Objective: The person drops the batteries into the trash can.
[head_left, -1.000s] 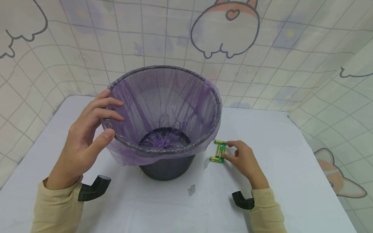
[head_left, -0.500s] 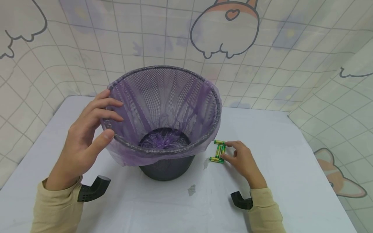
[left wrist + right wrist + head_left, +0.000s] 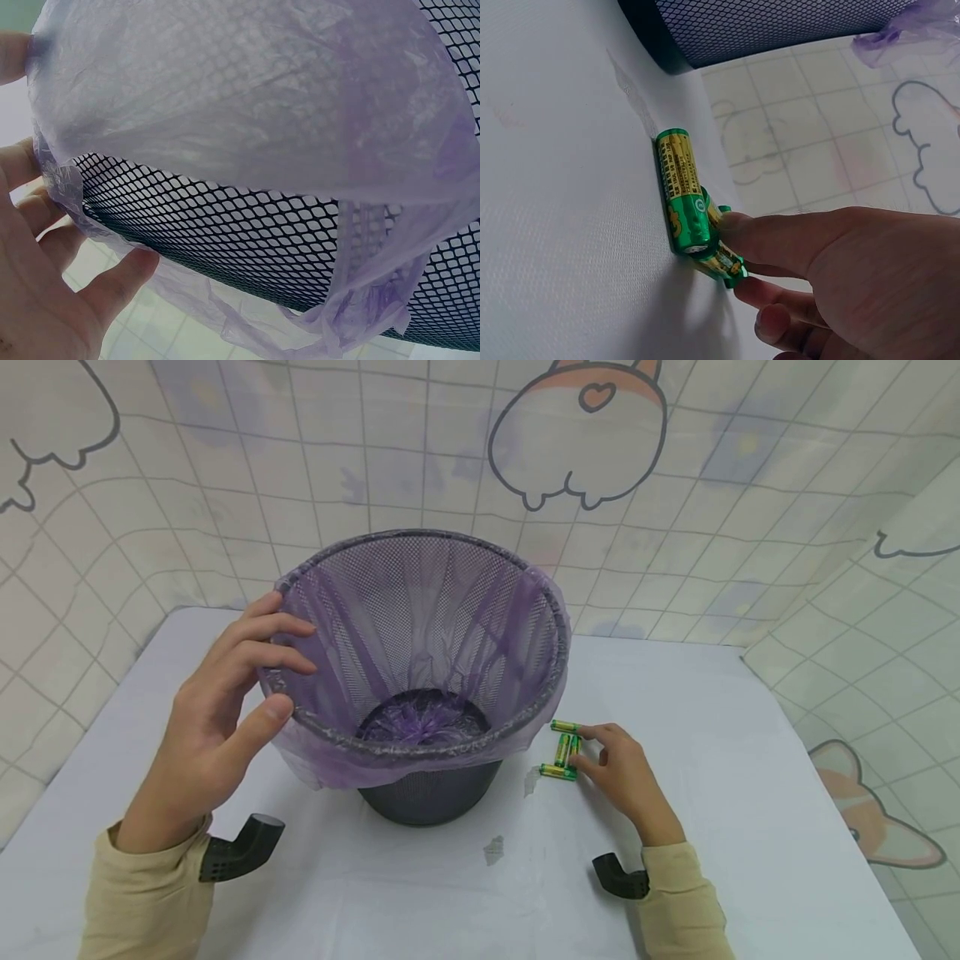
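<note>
Four batteries point(image 3: 562, 750), one bin point(image 3: 431, 797) (plus one liner point(image 3: 333, 767)), two hands point(image 3: 198, 731) point(image 3: 624, 775).

Right wrist view: nearest battery point(image 3: 680, 191) bears rows of small dark characters on its gold band and a pale round mark on the green part; wording is blurred, illegible. Head view: printing on the other batteries point(image 3: 562, 750) is too small to read.

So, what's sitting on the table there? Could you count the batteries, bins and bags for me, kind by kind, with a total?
Green-and-gold batteries: 4
Mesh bin: 1
Purple bag, lining the bin: 1
Total: 6
</note>
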Available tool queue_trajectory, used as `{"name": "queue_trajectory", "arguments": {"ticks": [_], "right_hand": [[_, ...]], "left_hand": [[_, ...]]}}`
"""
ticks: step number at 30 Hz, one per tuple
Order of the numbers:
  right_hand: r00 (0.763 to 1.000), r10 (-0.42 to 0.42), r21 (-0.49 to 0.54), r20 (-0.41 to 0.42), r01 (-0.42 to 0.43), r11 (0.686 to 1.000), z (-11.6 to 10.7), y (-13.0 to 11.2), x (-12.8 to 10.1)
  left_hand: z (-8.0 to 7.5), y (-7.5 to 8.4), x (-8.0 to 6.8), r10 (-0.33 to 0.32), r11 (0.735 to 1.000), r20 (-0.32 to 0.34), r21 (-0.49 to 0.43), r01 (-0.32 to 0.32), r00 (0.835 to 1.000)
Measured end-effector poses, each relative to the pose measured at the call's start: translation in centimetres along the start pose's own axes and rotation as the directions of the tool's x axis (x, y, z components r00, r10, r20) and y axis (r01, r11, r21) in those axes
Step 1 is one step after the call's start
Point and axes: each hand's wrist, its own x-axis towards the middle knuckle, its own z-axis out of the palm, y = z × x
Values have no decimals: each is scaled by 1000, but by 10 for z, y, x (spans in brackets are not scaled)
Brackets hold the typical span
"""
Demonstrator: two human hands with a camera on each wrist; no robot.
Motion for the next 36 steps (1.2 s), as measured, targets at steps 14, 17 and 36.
{"name": "queue_trajectory", "arguments": {"ticks": [14, 17, 36], "right_hand": [[1000, 12, 4, 20, -12, 1000, -1, 0, 0], [999, 17, -7, 30, -17, 1000, -2, 2, 0], [998, 22, -16, 66, -21, 1000, -15, 8, -2]], "left_hand": [[1, 0, 1, 14, 1000, 0, -9, -14, 1000], [1, 0, 2, 17, 1000, 0, -7, -17, 1000], [1, 0, 1, 23, 1000, -10, -21, -23, 1000]]}}
